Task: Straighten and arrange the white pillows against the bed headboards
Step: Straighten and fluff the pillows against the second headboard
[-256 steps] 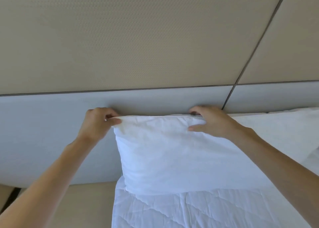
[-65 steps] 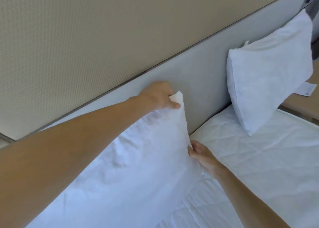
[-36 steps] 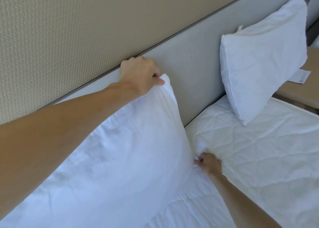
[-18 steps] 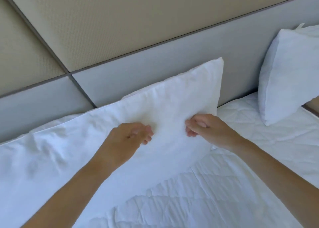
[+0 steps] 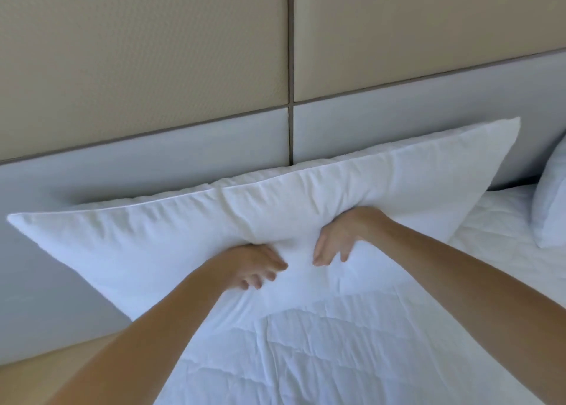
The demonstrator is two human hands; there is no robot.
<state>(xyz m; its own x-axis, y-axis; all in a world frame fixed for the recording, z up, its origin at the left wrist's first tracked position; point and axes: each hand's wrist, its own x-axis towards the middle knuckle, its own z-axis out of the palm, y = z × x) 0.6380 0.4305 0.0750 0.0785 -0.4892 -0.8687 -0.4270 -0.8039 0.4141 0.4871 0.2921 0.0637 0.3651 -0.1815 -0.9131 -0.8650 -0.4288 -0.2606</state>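
White, puffy pillow (image 5: 171, 245) dents under the spread left hand (image 5: 254, 265) and right hand (image 5: 338, 240).

Left hand (image 5: 254, 265), right hand (image 5: 340, 240), fingers spread.

The long pillow (image 5: 190, 230) stands on the bed (image 5: 337, 349), its back against the headboard (image 5: 153, 159). The left hand (image 5: 257, 266) and the right hand (image 5: 340, 242) press side by side on its front, near the lower edge. A second pillow (image 5: 551, 196) leans at the far right.
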